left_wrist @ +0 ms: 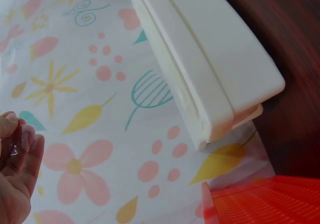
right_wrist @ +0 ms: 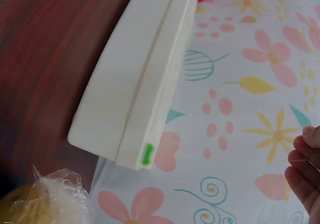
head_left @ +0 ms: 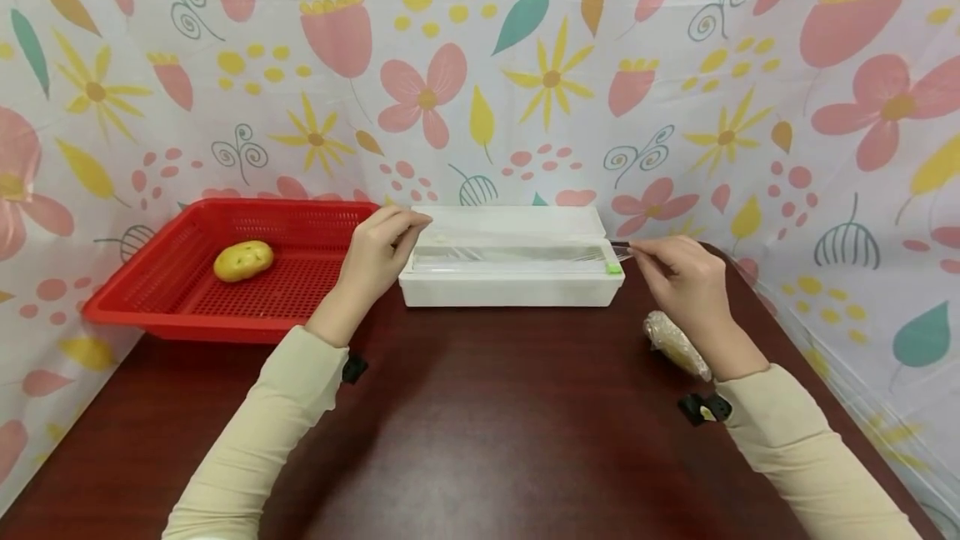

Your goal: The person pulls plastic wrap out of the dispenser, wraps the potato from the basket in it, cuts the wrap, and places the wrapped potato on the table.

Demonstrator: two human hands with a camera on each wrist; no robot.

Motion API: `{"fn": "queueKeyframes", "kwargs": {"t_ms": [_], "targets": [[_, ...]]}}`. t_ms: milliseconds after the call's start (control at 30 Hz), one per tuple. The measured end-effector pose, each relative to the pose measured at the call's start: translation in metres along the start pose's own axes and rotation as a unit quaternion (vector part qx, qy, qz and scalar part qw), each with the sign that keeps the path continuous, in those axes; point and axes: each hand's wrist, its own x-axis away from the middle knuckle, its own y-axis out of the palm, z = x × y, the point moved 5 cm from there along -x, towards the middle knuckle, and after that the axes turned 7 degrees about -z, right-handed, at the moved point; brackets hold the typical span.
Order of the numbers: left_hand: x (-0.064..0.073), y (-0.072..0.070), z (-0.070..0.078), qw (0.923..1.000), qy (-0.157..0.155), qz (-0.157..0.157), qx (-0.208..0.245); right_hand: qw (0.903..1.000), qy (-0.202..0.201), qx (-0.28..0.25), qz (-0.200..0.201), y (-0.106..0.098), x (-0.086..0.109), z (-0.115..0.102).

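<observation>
Up front in the head view, the left hand [head_left: 380, 252] has its fingers curled and pinches clear wrap at the left end of the white wrap box [head_left: 512, 294], and the right hand [head_left: 678, 277] pinches the same clear wrap [head_left: 517, 254] just past the right end, by the little green slider [head_left: 613, 268]. Both arms in tan sleeves reach forward from the near edge. The box sits at the back of the dark table [head_left: 480, 432], close to the flowered cloth wall [head_left: 525, 65]. A red basket [head_left: 150, 307] touches the left side of the box and holds a potato [head_left: 243, 260]. A wrapped potato [head_left: 677, 346] lies just beside the right wrist. The middle of the table is bare wood. Next, the left wrist view shows the box end from below, a corner of the red basket, and fingertips [left_wrist: 20, 154] pressed together on something shiny. Last, the right wrist view shows the green slider up close, the crinkly wrapped potato at the bottom corner, and bent fingertips [right_wrist: 305, 169] at the right edge; the wrap between them is too thin to see there.
</observation>
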Motion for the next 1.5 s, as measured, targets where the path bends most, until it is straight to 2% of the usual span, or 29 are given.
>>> {"fn": "queueKeyframes", "kwargs": {"t_ms": [133, 333, 667, 900, 1233, 1500], "targets": [[0.0, -0.003, 0.004, 0.9999, 0.009, 0.009, 0.004, 1.0, 0.002, -0.002, 0.007, -0.003, 0.0, -0.002], [0.006, -0.007, 0.01, 0.9999, 0.013, 0.001, 0.002, 0.9999, -0.004, -0.011, 0.007, -0.007, 0.005, -0.007], [0.015, -0.015, 0.027, 0.9986, 0.039, -0.008, -0.035, 0.9982, -0.033, -0.042, 0.026, -0.018, 0.015, -0.017], [0.019, -0.021, 0.036, 0.9982, 0.041, -0.002, -0.044, 0.9972, -0.043, -0.043, 0.044, -0.025, 0.017, -0.026], [0.038, -0.028, 0.053, 0.997, 0.058, -0.002, -0.052, 0.9921, -0.086, -0.061, 0.067, -0.034, 0.025, -0.049], [0.038, -0.032, 0.058, 0.9964, 0.064, 0.012, -0.053, 0.9872, -0.108, -0.074, 0.092, -0.038, 0.028, -0.056]]}}
